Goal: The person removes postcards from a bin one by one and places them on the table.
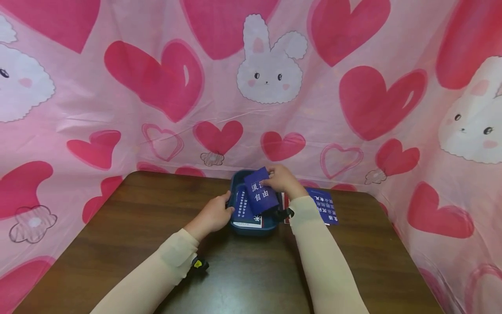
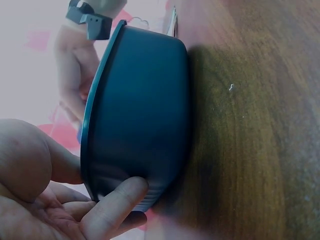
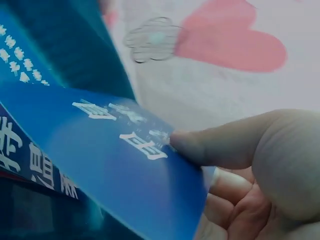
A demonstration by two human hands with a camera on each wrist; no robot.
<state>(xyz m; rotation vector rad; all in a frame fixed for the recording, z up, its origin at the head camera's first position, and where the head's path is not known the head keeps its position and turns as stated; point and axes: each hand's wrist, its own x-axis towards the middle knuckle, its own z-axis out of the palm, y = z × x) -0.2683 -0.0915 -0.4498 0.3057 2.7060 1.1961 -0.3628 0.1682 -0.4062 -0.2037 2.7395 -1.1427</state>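
Close up of a right hand [image 3: 270, 170], thumb pressed on a blue card [image 3: 115, 165] with white printed characters, fingers curled beneath its right edge. Behind, at left, more blue printed cards [image 3: 20, 65] against a dark teal wall [image 3: 85, 45]. Far right, pink cloth [image 3: 220, 75] with a red heart.

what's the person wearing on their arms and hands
Both arms are covered by snug, plain cream sleeves ending at the wrists. The left hand and right hand are bare, with no gloves or rings visible. A small black device sits under each wrist: the left wrist device shows a yellow spot, and the right wrist device is all black.
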